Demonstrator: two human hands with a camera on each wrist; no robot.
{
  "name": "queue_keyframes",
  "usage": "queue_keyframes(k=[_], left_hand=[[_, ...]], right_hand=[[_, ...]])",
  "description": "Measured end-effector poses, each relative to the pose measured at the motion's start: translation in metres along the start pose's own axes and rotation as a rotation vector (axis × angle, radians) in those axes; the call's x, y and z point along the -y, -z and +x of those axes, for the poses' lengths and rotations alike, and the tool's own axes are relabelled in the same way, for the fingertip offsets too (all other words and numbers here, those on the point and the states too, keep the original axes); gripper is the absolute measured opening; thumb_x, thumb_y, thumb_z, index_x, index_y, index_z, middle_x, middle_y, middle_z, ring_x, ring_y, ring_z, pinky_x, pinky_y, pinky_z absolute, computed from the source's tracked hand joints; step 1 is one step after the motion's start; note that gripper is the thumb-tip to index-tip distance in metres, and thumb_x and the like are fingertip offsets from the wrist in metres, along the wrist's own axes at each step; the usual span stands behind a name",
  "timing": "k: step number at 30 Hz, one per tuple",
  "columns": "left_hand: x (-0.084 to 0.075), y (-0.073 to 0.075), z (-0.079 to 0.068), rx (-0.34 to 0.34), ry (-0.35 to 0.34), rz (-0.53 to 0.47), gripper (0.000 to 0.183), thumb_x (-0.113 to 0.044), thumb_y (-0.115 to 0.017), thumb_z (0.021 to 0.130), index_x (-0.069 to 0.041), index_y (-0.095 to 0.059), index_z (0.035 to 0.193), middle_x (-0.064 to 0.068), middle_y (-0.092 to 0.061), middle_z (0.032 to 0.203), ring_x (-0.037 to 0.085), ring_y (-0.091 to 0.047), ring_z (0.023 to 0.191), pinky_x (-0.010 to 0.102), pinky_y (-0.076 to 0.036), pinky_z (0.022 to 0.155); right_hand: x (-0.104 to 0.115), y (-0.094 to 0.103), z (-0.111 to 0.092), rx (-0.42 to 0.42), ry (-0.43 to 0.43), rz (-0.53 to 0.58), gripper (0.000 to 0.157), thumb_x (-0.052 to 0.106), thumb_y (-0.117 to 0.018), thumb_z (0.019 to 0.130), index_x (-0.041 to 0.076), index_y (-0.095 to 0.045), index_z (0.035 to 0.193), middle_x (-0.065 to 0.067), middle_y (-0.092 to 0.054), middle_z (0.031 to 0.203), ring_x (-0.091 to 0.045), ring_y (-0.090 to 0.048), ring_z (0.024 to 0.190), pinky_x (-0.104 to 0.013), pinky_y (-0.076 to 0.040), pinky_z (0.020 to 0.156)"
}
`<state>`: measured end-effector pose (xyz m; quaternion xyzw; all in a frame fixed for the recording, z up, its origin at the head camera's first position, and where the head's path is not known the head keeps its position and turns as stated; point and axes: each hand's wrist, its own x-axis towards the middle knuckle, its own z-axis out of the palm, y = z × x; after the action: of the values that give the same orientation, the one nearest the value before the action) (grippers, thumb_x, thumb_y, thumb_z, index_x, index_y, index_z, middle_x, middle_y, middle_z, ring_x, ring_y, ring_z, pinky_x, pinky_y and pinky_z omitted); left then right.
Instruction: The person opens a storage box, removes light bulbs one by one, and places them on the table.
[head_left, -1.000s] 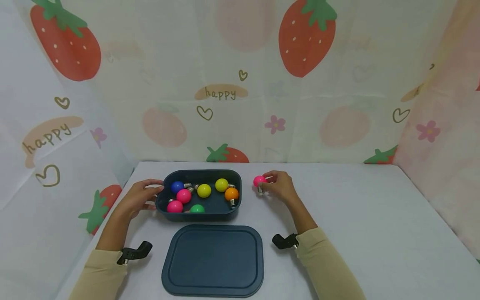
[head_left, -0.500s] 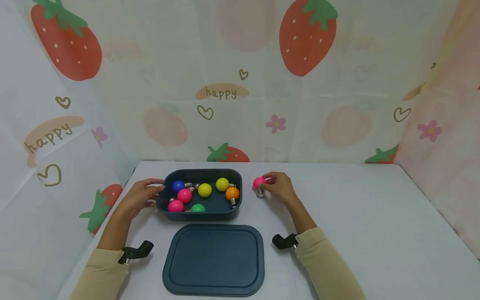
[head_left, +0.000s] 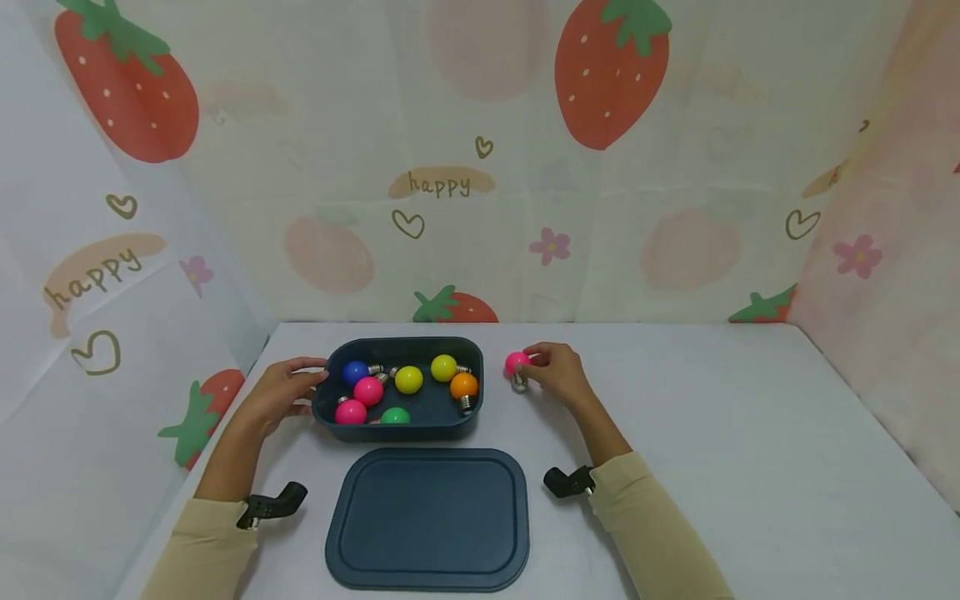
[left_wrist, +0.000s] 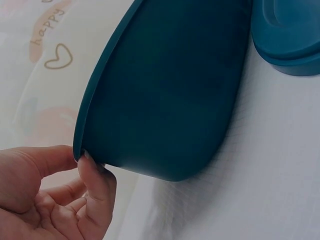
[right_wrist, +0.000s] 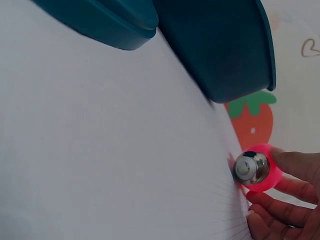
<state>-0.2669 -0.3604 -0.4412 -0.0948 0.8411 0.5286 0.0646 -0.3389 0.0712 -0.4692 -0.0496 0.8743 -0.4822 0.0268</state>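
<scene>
Blue, pink, yellow, orange and green toy light bulbs lie inside a dark blue oblong container [head_left: 427, 432]. At its left end, my left hand [head_left: 281, 392] pinches the rim; the left wrist view has the thumb and a finger [left_wrist: 59, 159] meeting at that edge. To the right of the container, my right hand [head_left: 558, 372] pinches a pink light bulb [head_left: 517, 363] by its round part. Its silver screw base [right_wrist: 249, 169] points toward the camera in the right wrist view, with the bulb close to or touching the table.
A dark blue lid [head_left: 427, 521] lies flat on the white table [head_left: 720, 433] in front of the container. Patterned cloth [head_left: 465, 242] with strawberries stands behind and at both sides. Each wrist wears a black camera mount [head_left: 273, 504].
The pink bulb in my right hand has tilted slightly, its silver base showing more than a second ago. My left hand and the container have stayed in place.
</scene>
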Motion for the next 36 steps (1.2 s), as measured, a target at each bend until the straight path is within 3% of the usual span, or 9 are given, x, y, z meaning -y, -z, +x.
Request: queue_keyframes(k=[11,21,29,36], left_hand=[[0.001,-0.001,0.001,-0.001,-0.003,-0.013,0.059,-0.034,-0.06,0.103,0.0,-0.044,0.149,0.03,-0.056,0.133,0.021,-0.064,0.089,0.029,-0.058,0.071],[0.002,0.0,0.002,-0.002,-0.006,-0.019,0.06,-0.035,-0.061,0.103,-0.001,-0.044,0.149,0.028,-0.058,0.131,0.019,-0.064,0.087,0.029,-0.058,0.07],[0.001,0.0,0.002,0.0,-0.008,-0.016,0.059,-0.035,-0.061,0.103,-0.001,-0.045,0.149,0.023,-0.061,0.126,0.018,-0.063,0.086,0.029,-0.058,0.07],[0.002,0.0,0.002,0.005,-0.007,-0.018,0.059,-0.035,-0.06,0.103,-0.001,-0.044,0.149,0.026,-0.058,0.131,0.018,-0.063,0.087,0.029,-0.058,0.07]], right_hand=[[0.0,0.0,0.002,-0.004,0.02,-0.018,0.042,0.021,-0.077,0.091,0.005,-0.067,0.129,-0.016,-0.069,0.113,-0.029,-0.063,0.098,-0.031,-0.058,0.073],[0.006,0.006,0.0,-0.019,0.066,-0.079,0.043,0.025,-0.075,0.092,0.003,-0.067,0.128,-0.017,-0.07,0.116,-0.032,-0.065,0.106,-0.042,-0.057,0.084],[0.02,0.012,-0.006,-0.08,0.103,-0.149,0.047,0.028,-0.076,0.092,0.003,-0.066,0.13,-0.019,-0.066,0.126,-0.033,-0.064,0.108,-0.044,-0.056,0.084],[0.036,0.017,-0.014,-0.095,0.12,-0.146,0.047,0.028,-0.075,0.093,0.006,-0.065,0.132,-0.019,-0.064,0.13,-0.034,-0.062,0.113,-0.043,-0.058,0.085]])
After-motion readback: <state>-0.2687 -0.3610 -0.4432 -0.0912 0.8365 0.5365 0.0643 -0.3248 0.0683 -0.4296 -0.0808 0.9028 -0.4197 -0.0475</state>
